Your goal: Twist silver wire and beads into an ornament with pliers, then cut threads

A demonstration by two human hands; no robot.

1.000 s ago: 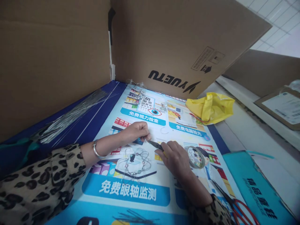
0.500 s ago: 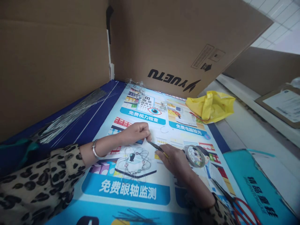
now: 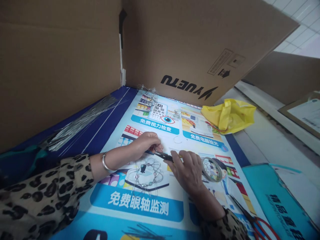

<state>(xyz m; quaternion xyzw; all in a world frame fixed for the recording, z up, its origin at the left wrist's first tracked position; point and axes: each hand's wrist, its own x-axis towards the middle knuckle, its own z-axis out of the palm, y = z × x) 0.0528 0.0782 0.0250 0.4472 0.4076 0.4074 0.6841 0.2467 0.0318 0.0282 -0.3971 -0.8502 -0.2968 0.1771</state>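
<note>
Right hand [image 3: 187, 168] curled round pliers [image 3: 164, 156], tips at the left hand [image 3: 147, 144].
Left fingers pinched, on what I cannot tell; nearer lies a beaded wire ring [image 3: 151, 183], seemingly formed; straight wires [image 3: 82, 122] at left look unused.

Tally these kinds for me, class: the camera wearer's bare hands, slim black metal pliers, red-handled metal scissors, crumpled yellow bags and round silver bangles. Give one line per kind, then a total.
Bare hands: 2 (left hand, right hand)
Slim black metal pliers: 1
Red-handled metal scissors: 1
Crumpled yellow bag: 1
Round silver bangle: 1
Total: 6
</note>
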